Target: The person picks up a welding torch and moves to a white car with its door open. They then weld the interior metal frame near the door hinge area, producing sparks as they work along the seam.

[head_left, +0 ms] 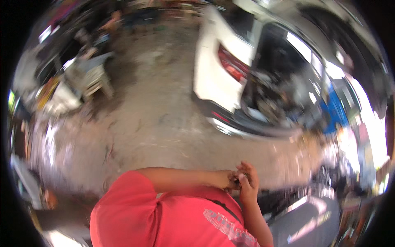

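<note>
Between the left hand [229, 180] and the right hand [249, 179], before the red shirt [181, 220], a small dark thing [236, 180] is seen, too blurred to be identified; whether it is pinched cannot be told. On the floor [152, 111] beyond, the white car [209, 68] is cut off above.

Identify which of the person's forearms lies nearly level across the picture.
The left forearm: it extends sideways from the red sleeve, while the right forearm slants steeply from the lower edge.

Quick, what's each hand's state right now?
Left hand: close to the right; grip cannot be told, blurred.
Right hand: fingers partly curled; whether it holds anything cannot be told.
</note>
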Motion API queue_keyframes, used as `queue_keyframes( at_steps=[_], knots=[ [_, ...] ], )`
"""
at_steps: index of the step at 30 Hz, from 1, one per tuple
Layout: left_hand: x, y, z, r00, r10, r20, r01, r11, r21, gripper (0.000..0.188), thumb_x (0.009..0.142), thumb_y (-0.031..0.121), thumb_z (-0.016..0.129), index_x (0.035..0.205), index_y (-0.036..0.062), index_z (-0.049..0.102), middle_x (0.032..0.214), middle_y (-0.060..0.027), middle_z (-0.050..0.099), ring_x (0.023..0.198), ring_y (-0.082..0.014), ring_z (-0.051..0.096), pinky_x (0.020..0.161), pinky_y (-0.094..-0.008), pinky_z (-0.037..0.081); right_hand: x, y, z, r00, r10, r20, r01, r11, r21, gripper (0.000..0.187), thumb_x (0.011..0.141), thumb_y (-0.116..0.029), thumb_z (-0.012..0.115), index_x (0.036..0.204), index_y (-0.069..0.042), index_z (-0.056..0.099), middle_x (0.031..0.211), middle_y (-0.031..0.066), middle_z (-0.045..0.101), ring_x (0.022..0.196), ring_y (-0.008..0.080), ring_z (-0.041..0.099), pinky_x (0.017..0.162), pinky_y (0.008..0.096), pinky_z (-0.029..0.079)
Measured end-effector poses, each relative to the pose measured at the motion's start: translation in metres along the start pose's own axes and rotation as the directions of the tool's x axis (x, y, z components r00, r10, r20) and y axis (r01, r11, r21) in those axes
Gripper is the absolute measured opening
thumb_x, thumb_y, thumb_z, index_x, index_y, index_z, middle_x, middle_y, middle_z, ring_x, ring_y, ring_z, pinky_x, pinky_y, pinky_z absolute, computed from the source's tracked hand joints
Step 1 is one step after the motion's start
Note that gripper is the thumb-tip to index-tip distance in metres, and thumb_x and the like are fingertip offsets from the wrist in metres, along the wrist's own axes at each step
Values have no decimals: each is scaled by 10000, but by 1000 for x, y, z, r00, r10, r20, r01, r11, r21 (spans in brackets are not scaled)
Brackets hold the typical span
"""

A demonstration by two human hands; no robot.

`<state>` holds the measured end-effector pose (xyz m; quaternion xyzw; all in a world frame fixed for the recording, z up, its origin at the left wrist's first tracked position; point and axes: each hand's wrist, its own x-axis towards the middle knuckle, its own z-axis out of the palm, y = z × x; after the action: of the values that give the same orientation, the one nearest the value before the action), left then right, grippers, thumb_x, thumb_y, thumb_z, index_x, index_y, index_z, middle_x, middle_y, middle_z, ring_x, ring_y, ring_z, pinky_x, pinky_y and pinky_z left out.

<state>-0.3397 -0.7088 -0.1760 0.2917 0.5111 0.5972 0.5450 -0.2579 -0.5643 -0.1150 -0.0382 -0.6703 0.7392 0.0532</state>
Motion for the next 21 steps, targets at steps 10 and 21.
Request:
queue_keyframes(
  at_steps=[10, 21],
  knots=[
    [-99, 116, -37, 517, 819, -250, -446, 507, 738, 457, 969, 319, 730, 1340, 76, 624, 988, -194, 732, 848, -409, 725, 751, -528, 545, 178, 92, 116, 254, 416, 873, -691, 710, -137, 901, 1047, -685, 532, 1623, -10, 379, 1654, 196, 423, 1525, 315, 419, 1278, 497, 319],
    [-113, 188, -96, 404, 822, -401, -21, 446, 895, 384, 929, 262, 704, 1253, 69, 635, 955, -207, 729, 899, -439, 719, 781, -554, 563, 200, 1, 328, -641, 175, 748, -587, 516, -624, 916, 1086, -717, 386, 1620, 27, 382, 1647, 222, 449, 1531, 349, 439, 1274, 523, 332]
  ],
)
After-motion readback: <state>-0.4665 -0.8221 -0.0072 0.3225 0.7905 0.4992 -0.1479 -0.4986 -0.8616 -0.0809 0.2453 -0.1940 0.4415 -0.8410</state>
